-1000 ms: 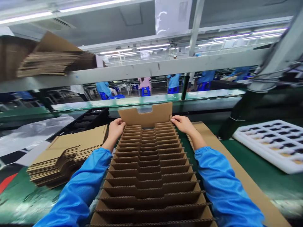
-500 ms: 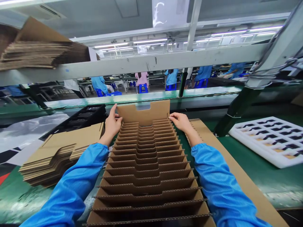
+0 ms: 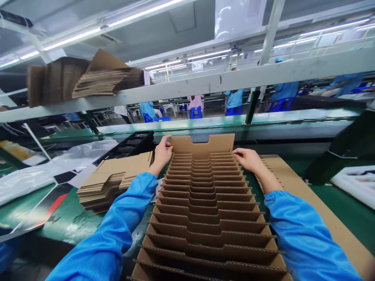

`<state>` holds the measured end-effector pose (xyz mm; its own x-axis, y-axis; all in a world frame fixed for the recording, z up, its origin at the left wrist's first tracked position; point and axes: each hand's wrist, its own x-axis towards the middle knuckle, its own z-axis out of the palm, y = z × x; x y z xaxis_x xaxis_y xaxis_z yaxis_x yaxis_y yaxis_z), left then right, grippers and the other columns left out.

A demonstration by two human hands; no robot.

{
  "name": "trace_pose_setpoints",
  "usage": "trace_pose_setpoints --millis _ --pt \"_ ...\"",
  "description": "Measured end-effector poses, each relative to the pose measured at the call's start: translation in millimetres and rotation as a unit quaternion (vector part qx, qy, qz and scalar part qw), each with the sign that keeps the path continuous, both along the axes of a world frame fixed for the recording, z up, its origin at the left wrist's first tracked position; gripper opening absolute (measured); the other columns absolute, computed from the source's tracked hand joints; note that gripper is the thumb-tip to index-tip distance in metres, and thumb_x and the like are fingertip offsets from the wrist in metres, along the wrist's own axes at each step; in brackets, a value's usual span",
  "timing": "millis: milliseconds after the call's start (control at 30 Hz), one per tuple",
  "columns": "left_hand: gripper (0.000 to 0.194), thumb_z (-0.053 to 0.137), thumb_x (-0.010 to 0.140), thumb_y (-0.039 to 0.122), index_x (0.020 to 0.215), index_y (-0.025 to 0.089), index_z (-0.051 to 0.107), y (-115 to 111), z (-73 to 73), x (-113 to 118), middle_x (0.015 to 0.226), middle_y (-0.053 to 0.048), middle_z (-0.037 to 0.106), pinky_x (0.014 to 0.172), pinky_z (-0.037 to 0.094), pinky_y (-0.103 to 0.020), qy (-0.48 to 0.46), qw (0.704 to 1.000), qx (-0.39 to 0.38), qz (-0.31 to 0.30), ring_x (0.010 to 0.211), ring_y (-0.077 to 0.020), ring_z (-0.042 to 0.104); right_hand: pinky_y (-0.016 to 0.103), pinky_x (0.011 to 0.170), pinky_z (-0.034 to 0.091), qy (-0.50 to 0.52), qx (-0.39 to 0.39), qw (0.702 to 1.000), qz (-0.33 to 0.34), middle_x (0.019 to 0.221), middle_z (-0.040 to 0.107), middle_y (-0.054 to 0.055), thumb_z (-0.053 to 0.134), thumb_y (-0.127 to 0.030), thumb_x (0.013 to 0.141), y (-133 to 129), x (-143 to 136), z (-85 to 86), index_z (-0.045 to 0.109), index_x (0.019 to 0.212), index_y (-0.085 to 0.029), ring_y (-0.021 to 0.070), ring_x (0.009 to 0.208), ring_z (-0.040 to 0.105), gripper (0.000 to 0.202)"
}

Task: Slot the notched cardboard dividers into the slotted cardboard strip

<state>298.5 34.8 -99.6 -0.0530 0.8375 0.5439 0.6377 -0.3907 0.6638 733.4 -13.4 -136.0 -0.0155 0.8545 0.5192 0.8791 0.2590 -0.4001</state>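
Observation:
A notched cardboard divider [image 3: 183, 145] stands upright at the far end of a long cardboard partition grid [image 3: 203, 226], rising above the other crosspieces. My left hand [image 3: 163, 154] is closed on the divider's left edge, thumb toward me and index finger up near its top corner. At the right edge, lower down, the thumb and fingers of my right hand [image 3: 248, 159] pinch it by the grid's side. Several similar dividers sit slotted across the grid in a row toward me. Left of the grid lies a stack of notched cardboard dividers [image 3: 117, 166].
A flat slotted cardboard strip [image 3: 290, 179] lies right of the grid, with a white foam tray [image 3: 356, 181] beyond it. Black trays [image 3: 133, 143] and clear plastic film [image 3: 79, 154] are at left. An overhead rail [image 3: 181, 86] carries cardboard stacks [image 3: 108, 80]. Co-workers sit far off.
My view has turned left, so the scene sits further right. Both hands remain at the divider's edges, and slightly less of it shows above the grid.

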Motion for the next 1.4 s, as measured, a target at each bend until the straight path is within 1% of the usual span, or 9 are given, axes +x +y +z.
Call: trace_pose_setpoints --millis 233,433,533,600,667,800,1067,1233,1400 --pt "0.054 0.065 0.094 0.012 0.146 0.025 0.064 -13 0.6 0 0.105 -0.003 0.076 0.091 0.060 -0.031 0.019 1.000 -0.018 0.011 0.084 -0.0175 0.077 0.033 0.072 0.051 -0.020 -0.031 0.999 -0.002 0.094 0.084 0.005 0.062 -0.039 0.088 2 3 -1.3 0.085 0.099 -0.027 0.0261 0.084 0.076 0.028" --pt "0.046 0.071 0.095 0.017 0.140 0.021 0.074 -18 6.8 -2 0.123 -0.009 0.082 0.097 0.060 -0.034 0.053 0.997 -0.051 0.020 0.093 -0.0223 0.081 0.031 0.066 0.051 -0.027 -0.053 0.998 0.019 0.082 0.081 0.004 0.067 -0.036 0.078 3 7 -2.0 0.082 0.081 -0.027 0.0252 0.075 0.073 0.018" --pt "0.047 0.064 0.104 0.024 0.150 0.023 0.069 -27 13.3 1 0.142 -0.009 0.076 0.102 0.057 -0.030 0.071 0.997 -0.040 0.011 0.109 -0.0215 0.079 0.037 0.079 0.059 0.003 -0.015 1.000 0.016 0.111 0.084 0.007 0.062 -0.041 0.089 -3 5 7.0 0.081 0.124 -0.026 0.0246 0.081 0.075 0.043" --pt "0.035 0.057 0.110 0.036 0.137 0.025 0.077 -35 17.4 3 0.136 -0.007 0.079 0.104 0.054 -0.031 0.093 0.995 -0.040 0.001 0.116 -0.0235 0.077 0.043 0.093 0.061 0.037 0.041 0.998 0.040 0.139 0.076 0.009 0.057 -0.043 0.098 -9 -3 17.3 0.064 0.154 -0.026 0.0247 0.091 0.077 0.059" --pt "0.045 0.047 0.114 0.049 0.115 0.024 0.083 -42 20.6 5 0.118 -0.007 0.084 0.098 0.054 -0.032 0.117 0.992 -0.052 -0.002 0.112 -0.0262 0.077 0.047 0.109 0.057 0.059 0.090 0.990 0.087 0.155 0.066 0.009 0.052 -0.044 0.105 -17 -14 28.0 0.056 0.162 -0.028 0.0273 0.114 0.076 0.059" --pt "0.068 0.029 0.116 0.061 0.098 0.021 0.082 -50 23.9 6 0.096 -0.010 0.083 0.083 0.051 -0.033 0.160 0.983 -0.091 0.008 0.099 -0.0301 0.078 0.051 0.124 0.048 0.052 0.110 0.987 0.106 0.155 0.065 0.010 0.043 -0.054 0.112 -27 -36 39.4 0.061 0.158 -0.027 0.0313 0.141 0.063 0.056" --pt "0.066 0.035 0.112 0.065 0.150 0.026 0.072 -53 34.0 5 0.146 -0.015 0.075 0.107 0.052 -0.042 0.252 0.951 -0.178 -0.021 0.137 -0.0408 0.069 0.047 0.107 0.058 -0.002 0.048 0.999 0.025 0.138 0.077 0.008 0.035 -0.073 0.109 -28 -35 41.4 0.080 0.129 -0.028 0.0334 0.128 0.071 0.066" --pt "0.062 0.040 0.110 0.069 0.137 0.030 0.081 -49 41.6 9 0.132 -0.014 0.082 0.104 0.055 -0.043 0.298 0.932 -0.202 -0.045 0.128 -0.0403 0.075 0.046 0.091 0.061 -0.031 -0.066 0.997 -0.023 0.118 0.084 0.006 0.036 -0.080 0.103 -26 -25 40.9 0.086 0.108 -0.029 0.0383 0.114 0.077 0.071" --pt "0.051 0.049 0.109 0.060 0.129 0.029 0.084 -61 47.0 7 0.130 -0.011 0.083 0.106 0.057 -0.040 0.308 0.937 -0.159 -0.043 0.126 -0.0364 0.076 0.045 0.098 0.061 -0.014 -0.061 0.998 0.011 0.126 0.082 0.002 0.041 -0.075 0.103 -26 -22 38.0 0.086 0.115 -0.033 0.0373 0.122 0.075 0.063"
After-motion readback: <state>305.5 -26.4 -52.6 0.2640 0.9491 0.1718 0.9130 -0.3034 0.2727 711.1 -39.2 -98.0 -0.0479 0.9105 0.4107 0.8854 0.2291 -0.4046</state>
